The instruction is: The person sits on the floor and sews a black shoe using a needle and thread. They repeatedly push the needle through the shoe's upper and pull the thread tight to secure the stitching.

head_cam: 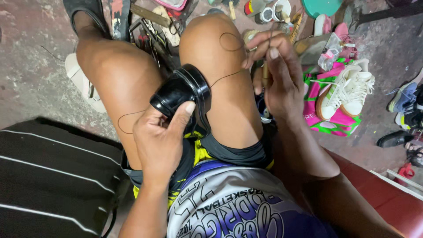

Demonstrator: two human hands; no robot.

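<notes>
Black shoe (183,94) was wedged between the person's knees, left hand (161,136) closed around its heel end, thumb on top. To the shoe's right, right hand (277,77) was pinched shut on a thin tool, pulling dark thread (224,77) taut from the shoe. Risk, I'd say: thread snapping or shoe slipping if tugged hard. White sneaker (348,90) lay further right.

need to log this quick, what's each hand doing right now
Left hand: closed on a black shoe, held between the knees.
Right hand: closed, pinching a dark thread and a thin tool handle.
</notes>
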